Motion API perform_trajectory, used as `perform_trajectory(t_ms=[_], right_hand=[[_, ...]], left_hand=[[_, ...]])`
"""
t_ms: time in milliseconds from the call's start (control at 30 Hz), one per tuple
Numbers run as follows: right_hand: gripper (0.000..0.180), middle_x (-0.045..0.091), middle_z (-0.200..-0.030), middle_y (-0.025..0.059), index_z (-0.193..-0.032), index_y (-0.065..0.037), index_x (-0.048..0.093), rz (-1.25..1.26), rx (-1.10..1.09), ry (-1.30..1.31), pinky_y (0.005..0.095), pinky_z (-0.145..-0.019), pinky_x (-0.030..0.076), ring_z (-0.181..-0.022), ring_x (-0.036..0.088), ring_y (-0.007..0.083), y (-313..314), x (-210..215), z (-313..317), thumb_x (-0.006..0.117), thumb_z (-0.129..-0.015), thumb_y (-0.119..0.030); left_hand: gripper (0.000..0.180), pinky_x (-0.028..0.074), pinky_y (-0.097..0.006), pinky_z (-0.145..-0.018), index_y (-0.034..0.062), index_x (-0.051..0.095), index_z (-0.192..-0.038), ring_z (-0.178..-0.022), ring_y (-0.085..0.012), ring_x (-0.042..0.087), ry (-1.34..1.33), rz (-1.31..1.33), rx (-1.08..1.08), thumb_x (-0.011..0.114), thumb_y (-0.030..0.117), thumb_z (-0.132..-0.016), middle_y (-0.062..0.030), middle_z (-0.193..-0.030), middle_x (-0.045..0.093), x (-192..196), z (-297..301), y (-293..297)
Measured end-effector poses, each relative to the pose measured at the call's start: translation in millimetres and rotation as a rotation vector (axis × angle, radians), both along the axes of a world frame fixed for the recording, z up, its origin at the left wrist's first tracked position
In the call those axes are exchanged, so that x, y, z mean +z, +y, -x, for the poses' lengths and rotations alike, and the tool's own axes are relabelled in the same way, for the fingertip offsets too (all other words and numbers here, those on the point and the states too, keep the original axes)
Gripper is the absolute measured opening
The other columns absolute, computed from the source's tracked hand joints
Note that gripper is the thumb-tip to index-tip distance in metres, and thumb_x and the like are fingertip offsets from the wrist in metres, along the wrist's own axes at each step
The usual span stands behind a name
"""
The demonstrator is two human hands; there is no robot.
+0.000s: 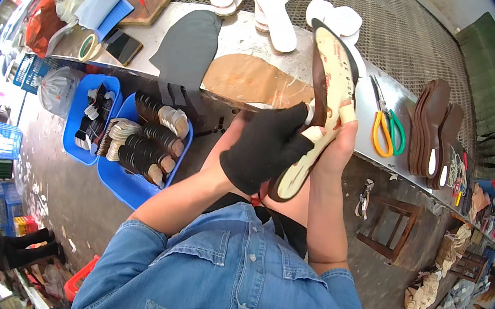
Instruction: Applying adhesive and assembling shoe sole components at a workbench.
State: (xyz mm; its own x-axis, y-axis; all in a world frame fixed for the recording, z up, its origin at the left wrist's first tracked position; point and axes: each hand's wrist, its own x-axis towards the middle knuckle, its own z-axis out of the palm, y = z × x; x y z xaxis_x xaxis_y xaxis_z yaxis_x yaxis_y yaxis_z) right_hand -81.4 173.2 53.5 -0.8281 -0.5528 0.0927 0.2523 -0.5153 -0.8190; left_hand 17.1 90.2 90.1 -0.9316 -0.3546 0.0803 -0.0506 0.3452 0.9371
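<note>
Held above my lap at the bench edge is a shoe piece (330,72), dark brown leather around a long cream insole face turned up, tilted with its toe away from me. My left hand (264,147), in a black glove with taped fingertips, closes on its left edge near the middle. My right hand (336,145), bare with a taped thumb, is wrapped round its right side, thumb on the cream face. Beyond my left hand lies a tan sheet (256,80), beside a dark grey leather piece (190,42). Yellow-and-green-handled scissors (381,124) lie to the right.
White insole shapes (274,12) lie at the back; brown sole pieces (429,124) are stacked at right. A phone (123,46) and tape roll (89,47) rest at left. Blue bins (102,177) of shoe parts stand lower left. Pincers (364,198) hang below the bench edge.
</note>
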Motion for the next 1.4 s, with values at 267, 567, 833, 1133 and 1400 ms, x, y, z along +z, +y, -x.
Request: perform_trajectory(t_ms=[267,567,833,1133,1400], right_hand=[[0.033,0.056,-0.095,0.0134,-0.109,0.006,0.051,-0.406,-0.439,0.651,0.0337,-0.084,0.043,-0.089,0.055,0.0226,-15,-10,8,0.046,-0.092,-0.022],[0.015,0.058,-0.081,0.0033,-0.094,0.002,0.059,-0.519,-0.392,0.744,0.0243,-0.066,0.045,-0.070,0.054,0.0116,-15,10,-5,0.065,-0.081,-0.002],[0.010,0.058,-0.069,0.0005,-0.085,0.001,0.058,-0.381,-0.062,0.419,0.0197,-0.053,0.042,-0.059,0.051,0.0050,-12,6,0,0.064,-0.083,-0.007],[0.023,0.058,-0.082,0.0056,-0.095,0.001,0.054,-0.450,-0.143,0.614,0.0221,-0.053,0.044,-0.068,0.053,0.0081,-11,0,-1,0.068,-0.081,-0.011],[0.055,0.059,-0.100,0.0141,-0.112,0.008,0.046,-0.278,0.056,0.253,0.0256,-0.064,0.052,-0.084,0.061,0.0162,-14,3,-1,0.077,-0.073,-0.014]], left_hand=[[0.031,0.044,-0.031,-0.075,-0.0007,0.051,-0.115,-0.076,-0.0229,0.059,0.222,-0.342,0.125,0.047,0.020,-0.093,-0.0161,-0.092,0.062,-36,7,3],[0.045,0.046,-0.044,-0.059,0.0224,0.046,-0.132,-0.068,-0.0356,0.058,0.043,0.486,0.256,0.054,0.018,-0.088,-0.0190,-0.076,0.055,-40,7,-28],[0.047,0.048,-0.036,-0.068,0.0118,0.042,-0.135,-0.079,-0.0329,0.063,0.108,0.447,0.183,0.052,0.013,-0.088,-0.0204,-0.086,0.062,-34,3,-34],[0.039,0.048,-0.036,-0.067,0.0056,0.044,-0.127,-0.080,-0.0353,0.063,0.186,0.006,0.084,0.051,0.015,-0.090,-0.0219,-0.093,0.063,-25,-5,-29],[0.038,0.048,-0.033,-0.069,0.0023,0.043,-0.126,-0.078,-0.0217,0.062,0.048,-0.144,0.054,0.049,0.012,-0.089,-0.0155,-0.092,0.062,-27,-12,-29]])
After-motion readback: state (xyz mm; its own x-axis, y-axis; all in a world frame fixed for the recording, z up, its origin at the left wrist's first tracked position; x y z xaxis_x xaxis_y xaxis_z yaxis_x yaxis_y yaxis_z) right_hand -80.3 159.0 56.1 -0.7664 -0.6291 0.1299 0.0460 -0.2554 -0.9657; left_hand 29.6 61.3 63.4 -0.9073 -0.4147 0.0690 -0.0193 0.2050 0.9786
